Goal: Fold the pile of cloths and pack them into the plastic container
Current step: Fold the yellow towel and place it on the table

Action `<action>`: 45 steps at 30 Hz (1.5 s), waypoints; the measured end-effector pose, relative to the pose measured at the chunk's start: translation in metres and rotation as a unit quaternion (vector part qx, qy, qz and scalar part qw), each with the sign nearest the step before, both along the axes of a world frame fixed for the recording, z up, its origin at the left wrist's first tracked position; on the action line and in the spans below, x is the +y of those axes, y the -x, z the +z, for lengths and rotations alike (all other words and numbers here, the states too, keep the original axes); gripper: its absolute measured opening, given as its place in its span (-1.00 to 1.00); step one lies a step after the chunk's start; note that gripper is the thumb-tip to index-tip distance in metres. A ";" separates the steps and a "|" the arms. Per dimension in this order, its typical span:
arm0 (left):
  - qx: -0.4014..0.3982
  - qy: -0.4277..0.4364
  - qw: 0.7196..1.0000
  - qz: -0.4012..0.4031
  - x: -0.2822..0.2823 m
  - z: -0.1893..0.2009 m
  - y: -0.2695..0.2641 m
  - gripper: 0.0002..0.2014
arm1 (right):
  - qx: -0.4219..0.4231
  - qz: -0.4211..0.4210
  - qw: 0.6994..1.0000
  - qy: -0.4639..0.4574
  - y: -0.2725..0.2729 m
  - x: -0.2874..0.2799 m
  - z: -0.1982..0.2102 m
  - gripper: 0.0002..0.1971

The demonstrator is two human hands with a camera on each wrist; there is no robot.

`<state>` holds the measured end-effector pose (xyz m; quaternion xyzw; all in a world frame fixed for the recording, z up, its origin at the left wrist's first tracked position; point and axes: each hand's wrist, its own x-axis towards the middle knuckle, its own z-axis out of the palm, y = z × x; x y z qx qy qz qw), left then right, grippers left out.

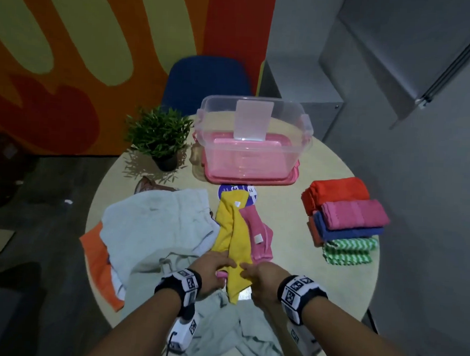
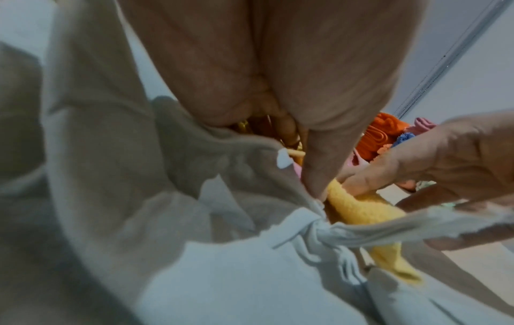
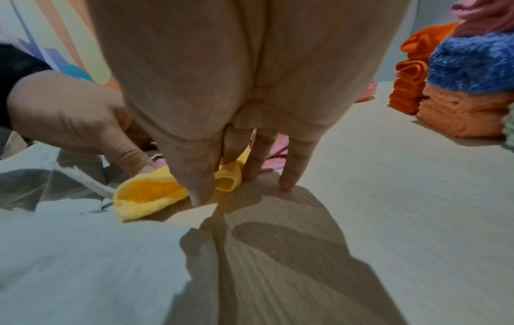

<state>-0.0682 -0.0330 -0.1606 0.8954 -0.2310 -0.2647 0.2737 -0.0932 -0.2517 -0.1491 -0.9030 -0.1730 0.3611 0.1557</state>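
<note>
A yellow cloth point(image 1: 232, 232) lies stretched away from me on the round table, over a crumpled pink cloth point(image 1: 258, 235). My left hand point(image 1: 214, 268) and right hand point(image 1: 258, 275) both pinch its near end point(image 3: 147, 193), side by side. A large pale grey cloth point(image 1: 156, 225) is heaped at the left and hangs over the near edge, with an orange cloth point(image 1: 99, 268) under it. The clear plastic container point(image 1: 252, 140) stands open at the far side on its pink lid point(image 1: 245, 178). Folded cloths point(image 1: 344, 214) in red, pink, blue and green zigzag are stacked at the right.
A small potted plant point(image 1: 159, 137) stands at the far left of the table point(image 1: 305, 270). A blue chair point(image 1: 206, 82) is behind the container. A round purple sticker point(image 1: 250, 194) shows beyond the yellow cloth. Bare tabletop lies between the yellow cloth and the folded stack.
</note>
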 end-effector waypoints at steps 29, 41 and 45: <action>-0.237 0.179 0.935 0.195 -0.010 0.208 -0.036 -0.76 | -0.367 -0.148 0.891 -0.223 -0.058 0.023 0.199 -0.83; -0.224 0.162 0.956 0.100 0.000 0.263 -0.065 -0.86 | -0.316 -0.176 0.875 -0.322 -0.066 0.020 0.230 -0.58; -0.259 0.153 0.950 0.087 -0.007 0.260 -0.066 -0.73 | -0.371 -0.125 0.866 -0.313 -0.067 0.021 0.244 -0.60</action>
